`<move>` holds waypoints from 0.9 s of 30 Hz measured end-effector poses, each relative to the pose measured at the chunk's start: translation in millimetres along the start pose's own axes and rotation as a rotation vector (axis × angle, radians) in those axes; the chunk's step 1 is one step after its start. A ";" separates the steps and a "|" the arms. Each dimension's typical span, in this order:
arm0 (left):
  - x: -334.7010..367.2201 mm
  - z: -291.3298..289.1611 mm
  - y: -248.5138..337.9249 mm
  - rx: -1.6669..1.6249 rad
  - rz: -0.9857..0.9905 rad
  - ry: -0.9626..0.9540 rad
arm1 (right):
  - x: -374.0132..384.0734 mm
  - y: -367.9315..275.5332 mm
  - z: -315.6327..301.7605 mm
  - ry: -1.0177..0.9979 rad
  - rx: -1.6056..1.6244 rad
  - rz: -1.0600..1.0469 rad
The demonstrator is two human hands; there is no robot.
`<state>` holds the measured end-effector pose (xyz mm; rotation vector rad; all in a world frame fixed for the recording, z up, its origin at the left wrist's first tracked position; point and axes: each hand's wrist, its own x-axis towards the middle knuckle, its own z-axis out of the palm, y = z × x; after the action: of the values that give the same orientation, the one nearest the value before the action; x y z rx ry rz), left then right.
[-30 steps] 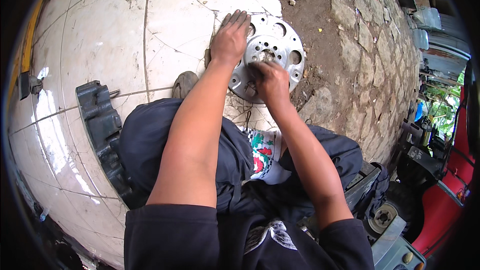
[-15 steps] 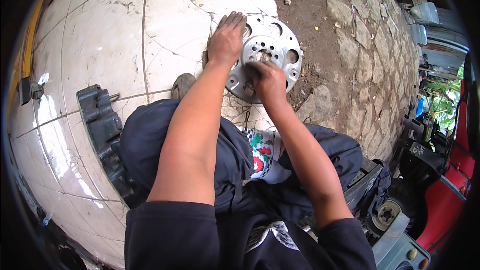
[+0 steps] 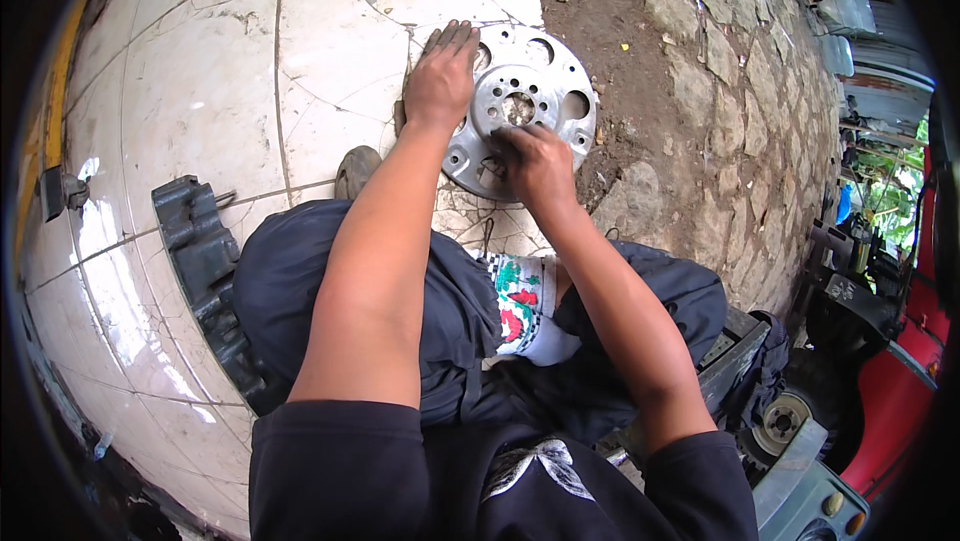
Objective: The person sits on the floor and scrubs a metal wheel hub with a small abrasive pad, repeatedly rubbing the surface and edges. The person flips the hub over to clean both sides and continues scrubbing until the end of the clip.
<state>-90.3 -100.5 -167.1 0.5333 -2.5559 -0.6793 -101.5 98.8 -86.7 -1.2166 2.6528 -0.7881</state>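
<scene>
A round silver metal plate point(image 3: 560, 69) with large and small holes and a raised centre lies in front of me, where the tiles meet the dirt. My left hand point(image 3: 442, 81) rests along its left rim, fingers stretched out and darkened with grime; the thumb is hidden. On the near part of the plate, just below the centre hole, my right hand point(image 3: 540, 163) has its blackened fingers bent and pressed together against the metal. Whatever may be between them is too dark and small to name.
A dark cast metal part point(image 3: 200, 261) lies on the tiles beside my left knee. Stone paving point(image 3: 740, 131) runs along the right past a strip of dirt. A wheel point(image 3: 785, 421) and a red vehicle panel point(image 3: 905, 391) stand at the lower right.
My right hand has shifted slightly to the right across the plate. My left hand keeps its place on the rim. The whole view has moved a little.
</scene>
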 end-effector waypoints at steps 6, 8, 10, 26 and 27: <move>-3.9 -2.6 -0.6 -0.029 -0.009 0.045 | 19.5 -3.1 12.6 0.057 0.069 -0.001; 0.8 -5.8 -3.0 -0.055 0.001 0.075 | -2.3 6.0 7.5 0.024 0.064 0.007; -0.4 -5.8 2.3 -0.087 0.001 0.071 | 4.8 1.6 2.9 0.000 0.028 0.007; 7.2 -17.2 -7.5 0.183 0.056 0.121 | 52.7 -17.2 18.8 0.115 0.046 -0.007; 7.3 -18.9 -8.7 0.237 -0.016 0.038 | 36.3 -16.4 20.0 0.107 0.056 -0.001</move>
<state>-84.7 -117.9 -154.7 0.6370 -2.6145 -0.3684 -108.5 55.1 -91.7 -1.1942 2.6935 -0.9457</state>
